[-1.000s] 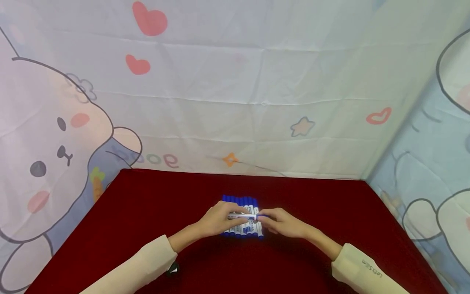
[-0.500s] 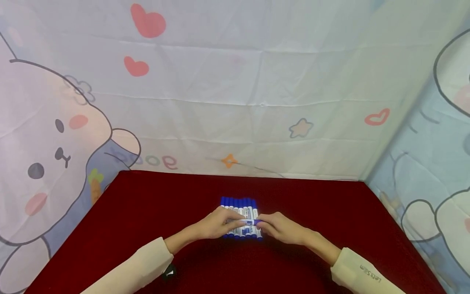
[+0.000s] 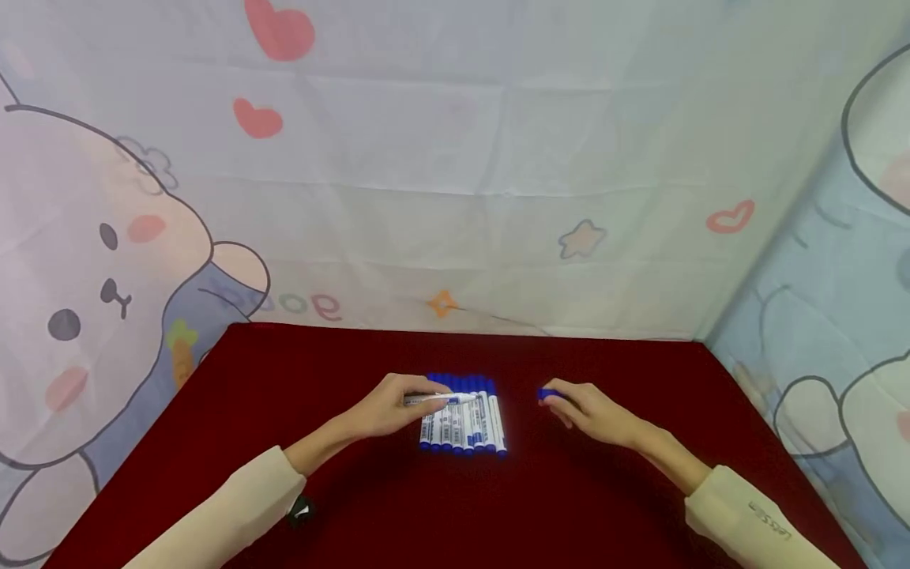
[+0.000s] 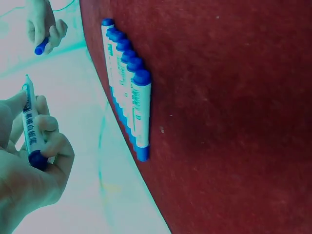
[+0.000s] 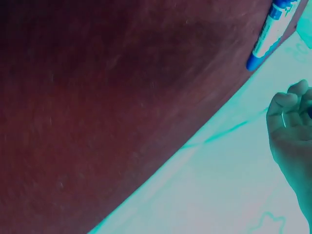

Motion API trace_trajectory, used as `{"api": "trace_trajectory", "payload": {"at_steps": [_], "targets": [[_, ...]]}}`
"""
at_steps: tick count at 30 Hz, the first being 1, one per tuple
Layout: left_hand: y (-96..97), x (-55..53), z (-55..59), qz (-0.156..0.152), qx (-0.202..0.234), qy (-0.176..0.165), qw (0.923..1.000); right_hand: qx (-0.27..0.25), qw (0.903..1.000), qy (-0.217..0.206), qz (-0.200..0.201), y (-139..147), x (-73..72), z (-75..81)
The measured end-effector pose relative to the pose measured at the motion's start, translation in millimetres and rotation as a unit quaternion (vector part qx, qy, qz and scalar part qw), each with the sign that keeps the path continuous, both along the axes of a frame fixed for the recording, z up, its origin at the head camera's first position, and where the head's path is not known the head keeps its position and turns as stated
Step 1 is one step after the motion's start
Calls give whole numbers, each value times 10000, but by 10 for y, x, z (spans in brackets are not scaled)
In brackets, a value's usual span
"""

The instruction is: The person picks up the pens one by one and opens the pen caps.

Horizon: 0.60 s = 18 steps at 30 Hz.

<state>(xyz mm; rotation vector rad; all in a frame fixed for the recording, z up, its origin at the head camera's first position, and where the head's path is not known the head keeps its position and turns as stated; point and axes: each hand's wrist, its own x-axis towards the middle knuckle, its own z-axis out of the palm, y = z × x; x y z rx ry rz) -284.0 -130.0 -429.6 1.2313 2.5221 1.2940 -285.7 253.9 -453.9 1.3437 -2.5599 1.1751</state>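
My left hand [image 3: 389,407] holds an uncapped whiteboard marker [image 4: 32,129] between thumb and curled fingers, its bare tip pointing right, above the left part of a row of markers. In my right hand [image 3: 593,411] a blue marker cap [image 3: 546,393] is pinched, off to the right of the row and apart from the marker. Several white markers [image 3: 495,423] with blue caps lie side by side on the red cloth, caps toward the back wall. The left hand and its marker hide part of that row. Only a sliver of the cap shows in the right wrist view.
A dark red cloth [image 3: 611,506] covers the table. Pale printed curtains [image 3: 512,158] hang behind it and along the sides. Near the left sleeve sits a small black object [image 3: 302,510], too small to make out.
The cap has come off the marker. My right hand has moved right with the cap, while my left hand has shifted left and slightly up with the marker, baring its tip.
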Motion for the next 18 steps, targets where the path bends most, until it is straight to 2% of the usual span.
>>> {"api": "trace_trajectory", "payload": {"at_steps": [3,6,8,13,18], "targets": [[9,-7,4,25,-42,76,10000,211,9991,-371,48,-48,-31,10],[3,3,-21,173,-148,122,9997,295,9976,-614,-105,-77,2,-20],[1,2,-29,211,-192,169,9995,326,9972,-641,-209,-96,16,-27],[-5,-1,-31,297,-248,42,9992,498,9956,-639,-474,-139,15,-37],[-31,-6,-44,390,-172,-83,9991,663,9917,-970,-527,-133,3,-72]]}}
